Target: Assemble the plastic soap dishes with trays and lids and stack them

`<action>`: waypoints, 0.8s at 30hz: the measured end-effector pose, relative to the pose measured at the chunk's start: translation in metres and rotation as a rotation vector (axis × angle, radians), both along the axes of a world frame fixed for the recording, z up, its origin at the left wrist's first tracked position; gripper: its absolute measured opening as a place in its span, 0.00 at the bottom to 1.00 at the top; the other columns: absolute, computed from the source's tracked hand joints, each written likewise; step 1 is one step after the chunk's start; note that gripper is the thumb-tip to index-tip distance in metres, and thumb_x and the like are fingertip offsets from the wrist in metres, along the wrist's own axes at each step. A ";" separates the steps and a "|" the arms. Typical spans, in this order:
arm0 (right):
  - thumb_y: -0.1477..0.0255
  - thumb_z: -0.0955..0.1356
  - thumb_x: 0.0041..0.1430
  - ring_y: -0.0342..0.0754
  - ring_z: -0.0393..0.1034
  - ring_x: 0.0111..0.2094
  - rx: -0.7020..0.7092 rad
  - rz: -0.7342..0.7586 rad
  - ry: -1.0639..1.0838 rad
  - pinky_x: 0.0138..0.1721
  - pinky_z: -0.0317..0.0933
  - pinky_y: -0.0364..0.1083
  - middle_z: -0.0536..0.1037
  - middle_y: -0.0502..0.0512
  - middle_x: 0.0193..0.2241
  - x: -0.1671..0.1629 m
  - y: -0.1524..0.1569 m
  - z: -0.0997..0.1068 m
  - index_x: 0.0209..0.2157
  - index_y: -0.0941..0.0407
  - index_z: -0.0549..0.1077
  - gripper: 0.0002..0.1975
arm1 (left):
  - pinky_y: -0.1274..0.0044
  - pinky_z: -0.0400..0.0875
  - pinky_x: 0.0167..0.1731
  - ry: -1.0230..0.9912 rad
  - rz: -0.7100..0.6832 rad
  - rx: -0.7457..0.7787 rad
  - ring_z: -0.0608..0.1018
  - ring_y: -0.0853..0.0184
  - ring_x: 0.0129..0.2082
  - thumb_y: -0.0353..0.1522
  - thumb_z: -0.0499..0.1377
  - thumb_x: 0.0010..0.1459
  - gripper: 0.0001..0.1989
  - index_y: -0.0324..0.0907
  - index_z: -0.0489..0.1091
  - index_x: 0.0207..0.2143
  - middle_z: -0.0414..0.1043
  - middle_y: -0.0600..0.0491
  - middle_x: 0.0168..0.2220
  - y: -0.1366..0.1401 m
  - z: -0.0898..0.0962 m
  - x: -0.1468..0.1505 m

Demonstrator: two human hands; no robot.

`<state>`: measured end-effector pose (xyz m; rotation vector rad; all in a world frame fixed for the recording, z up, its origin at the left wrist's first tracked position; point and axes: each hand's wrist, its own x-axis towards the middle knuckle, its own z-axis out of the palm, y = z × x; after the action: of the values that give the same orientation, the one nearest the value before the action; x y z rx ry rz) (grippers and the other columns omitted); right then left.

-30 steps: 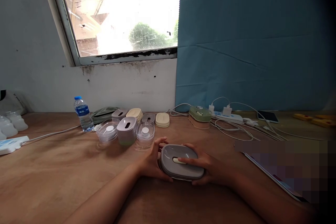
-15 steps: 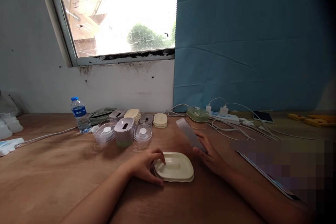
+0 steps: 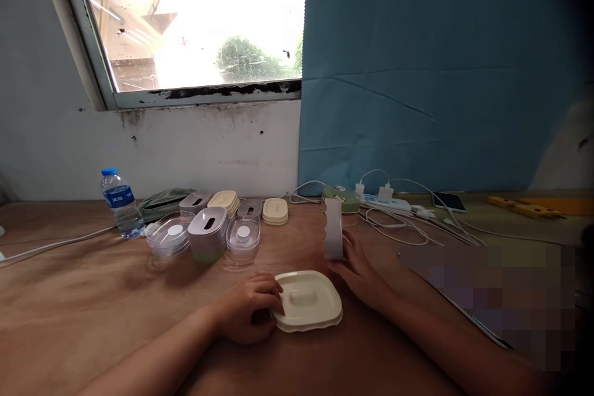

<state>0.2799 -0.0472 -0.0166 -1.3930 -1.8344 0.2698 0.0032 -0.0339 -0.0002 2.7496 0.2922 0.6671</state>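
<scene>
Touching a cream lid (image 3: pixel 315 300), flat on the desk (image 3: pixel 93 297), at its nine-o'clock edge with the curled left hand (image 3: pixel 245 309); cannot tell whether pinching. Gripping a grey lid (image 3: pixel 333 232), turned up on edge, in the right hand (image 3: pixel 361 272), at one o'clock from the cream lid and apart from it. Facing a lilac box (image 3: pixel 207 223), clear tubs (image 3: pixel 242 242) and a water bottle (image 3: pixel 119 198) around ten o'clock, and a green box (image 3: pixel 350 198) at one, beyond the grey lid.
</scene>
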 end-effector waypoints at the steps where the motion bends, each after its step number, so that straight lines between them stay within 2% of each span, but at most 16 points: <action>1: 0.68 0.61 0.55 0.58 0.39 0.58 -0.005 0.007 0.004 0.54 0.52 0.56 0.42 0.56 0.57 -0.001 0.002 0.001 0.52 0.50 0.54 0.22 | 0.73 0.65 0.43 0.011 -0.025 0.000 0.70 0.65 0.40 0.27 0.54 0.47 0.11 0.42 0.68 0.35 0.69 0.49 0.35 -0.002 0.000 0.001; 4: 0.66 0.62 0.54 0.59 0.43 0.58 0.002 0.007 -0.039 0.53 0.53 0.56 0.36 0.56 0.58 -0.001 0.011 0.003 0.51 0.51 0.56 0.22 | 0.74 0.65 0.42 0.057 -0.097 0.024 0.71 0.66 0.37 0.30 0.54 0.52 0.09 0.42 0.68 0.37 0.70 0.48 0.34 -0.011 0.006 0.004; 7: 0.65 0.63 0.53 0.59 0.46 0.57 0.009 0.000 -0.106 0.54 0.51 0.54 0.35 0.58 0.57 0.001 0.026 0.004 0.50 0.54 0.57 0.22 | 0.74 0.64 0.43 0.097 -0.130 0.067 0.71 0.67 0.34 0.33 0.53 0.54 0.09 0.42 0.68 0.37 0.70 0.49 0.31 -0.024 0.018 0.006; 10: 0.65 0.63 0.53 0.57 0.51 0.55 -0.014 0.007 -0.104 0.53 0.53 0.53 0.36 0.59 0.57 0.000 0.043 0.004 0.49 0.54 0.57 0.22 | 0.76 0.65 0.38 0.096 -0.073 0.062 0.71 0.68 0.32 0.34 0.53 0.55 0.08 0.42 0.68 0.36 0.70 0.51 0.29 -0.032 0.039 0.003; 12: 0.66 0.63 0.52 0.56 0.53 0.53 -0.015 -0.001 -0.085 0.53 0.52 0.54 0.37 0.59 0.57 -0.002 0.054 0.001 0.49 0.54 0.57 0.22 | 0.78 0.66 0.33 0.036 0.042 0.058 0.70 0.69 0.30 0.34 0.53 0.55 0.07 0.43 0.68 0.36 0.69 0.51 0.29 -0.027 0.056 -0.001; 15: 0.66 0.63 0.52 0.57 0.46 0.56 -0.006 -0.010 -0.052 0.55 0.48 0.54 0.39 0.61 0.55 -0.005 0.067 -0.004 0.48 0.56 0.58 0.22 | 0.80 0.65 0.28 -0.092 0.311 0.072 0.69 0.71 0.28 0.34 0.53 0.55 0.07 0.42 0.68 0.33 0.67 0.52 0.29 0.007 0.082 -0.004; 18: 0.67 0.63 0.51 0.57 0.41 0.58 -0.010 0.002 -0.023 0.56 0.45 0.54 0.41 0.61 0.55 -0.006 0.070 -0.007 0.48 0.57 0.60 0.21 | 0.80 0.64 0.27 -0.131 0.544 0.152 0.68 0.73 0.25 0.37 0.54 0.53 0.10 0.40 0.69 0.29 0.66 0.54 0.28 0.065 0.102 0.000; 21: 0.69 0.65 0.50 0.58 0.41 0.58 -0.009 0.031 0.008 0.56 0.45 0.54 0.41 0.62 0.55 -0.005 0.064 -0.007 0.47 0.58 0.62 0.21 | 0.79 0.64 0.26 -0.135 0.701 0.148 0.68 0.73 0.23 0.40 0.54 0.52 0.14 0.38 0.70 0.26 0.66 0.54 0.26 0.122 0.110 0.012; 24: 0.71 0.64 0.49 0.59 0.44 0.57 0.030 0.045 0.034 0.54 0.49 0.54 0.41 0.62 0.55 -0.004 0.059 -0.003 0.47 0.58 0.63 0.20 | 0.79 0.65 0.27 -0.203 0.827 0.062 0.70 0.71 0.24 0.43 0.55 0.48 0.17 0.37 0.71 0.27 0.69 0.52 0.27 0.158 0.113 0.024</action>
<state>0.2758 0.0114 -0.0191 -1.3205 -1.8363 0.2867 0.0268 0.1245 0.1131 2.5121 1.4068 1.1385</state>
